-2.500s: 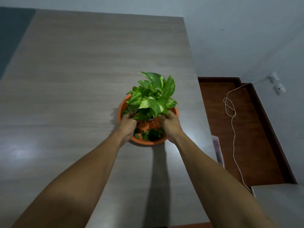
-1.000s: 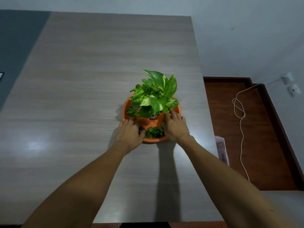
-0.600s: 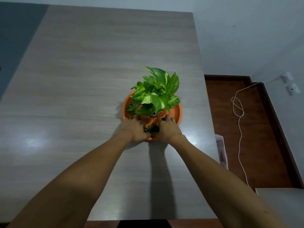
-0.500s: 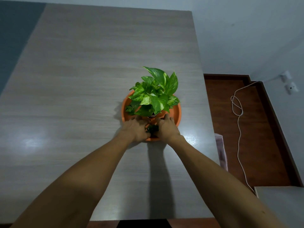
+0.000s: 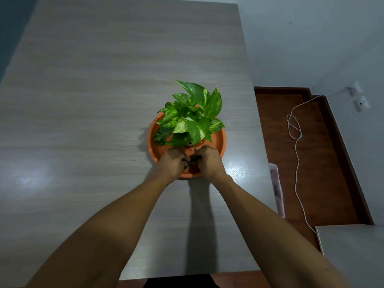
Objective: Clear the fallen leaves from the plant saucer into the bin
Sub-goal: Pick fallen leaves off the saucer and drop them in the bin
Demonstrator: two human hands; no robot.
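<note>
An orange saucer point(image 5: 220, 142) stands on the wooden table with a leafy green potted plant point(image 5: 192, 117) in it. Dark fallen leaves point(image 5: 159, 136) lie in the saucer's left part. At the saucer's near rim my left hand point(image 5: 173, 164) and my right hand point(image 5: 208, 162) are pressed together, fingers curled around a small clump of dark leaves point(image 5: 190, 162) that shows between them. Most of that clump is hidden by my fingers.
The table point(image 5: 93, 100) ends just right of the saucer. Beyond that edge, on the brown floor, lie a white cable point(image 5: 297, 154) and a pale pink bag or bin point(image 5: 277, 190). A second grey surface point(image 5: 351, 254) sits at the lower right.
My hands moved from the pot's sides to the saucer's near part, swept together over the fallen leaves there and closed on them.
</note>
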